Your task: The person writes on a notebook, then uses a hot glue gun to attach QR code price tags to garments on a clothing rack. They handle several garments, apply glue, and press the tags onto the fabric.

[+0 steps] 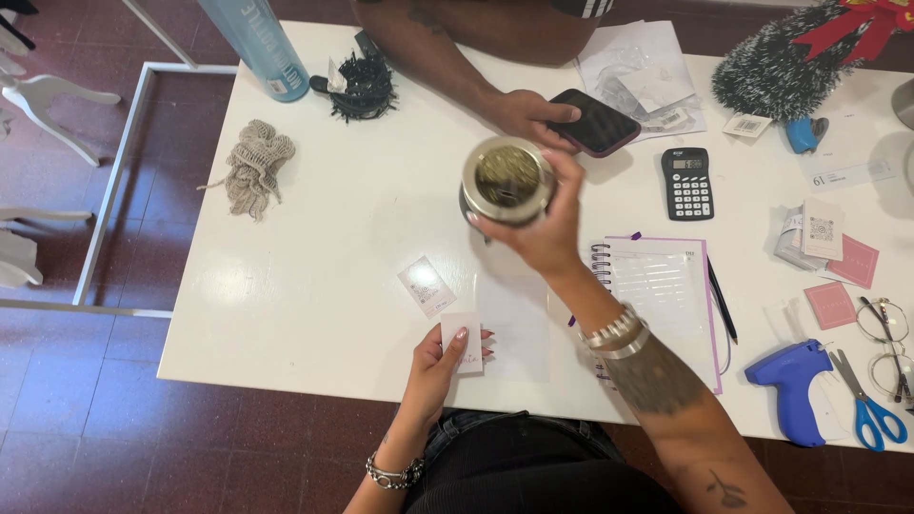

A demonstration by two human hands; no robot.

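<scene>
The left hand (433, 366) pinches a small pale card (464, 343): the thumb lies across the card's face, and the other fingers are pressed together behind it, their tips showing past its right edge. The card stands just above the near table (286, 305) edge. A white paper sheet (514, 324) lies flat just right of these fingertips, and a second small printed card (427, 286) lies just beyond them, to the left.

The right hand (543, 224) is raised farther out over the table. Its fingers are curled around a round metal-rimmed cup (508, 181) filled with green herb. The cup sits beyond the palm, its open mouth facing the camera, with fingertips wrapped against its right side and lower rim. Two metal bangles (617, 333) circle the right wrist.

A spiral notebook (666, 295) lies right of that forearm. Beyond the cup, another person's hand (524, 114) rests on a dark phone (598, 122). A calculator (686, 183) lies right of the phone.
</scene>
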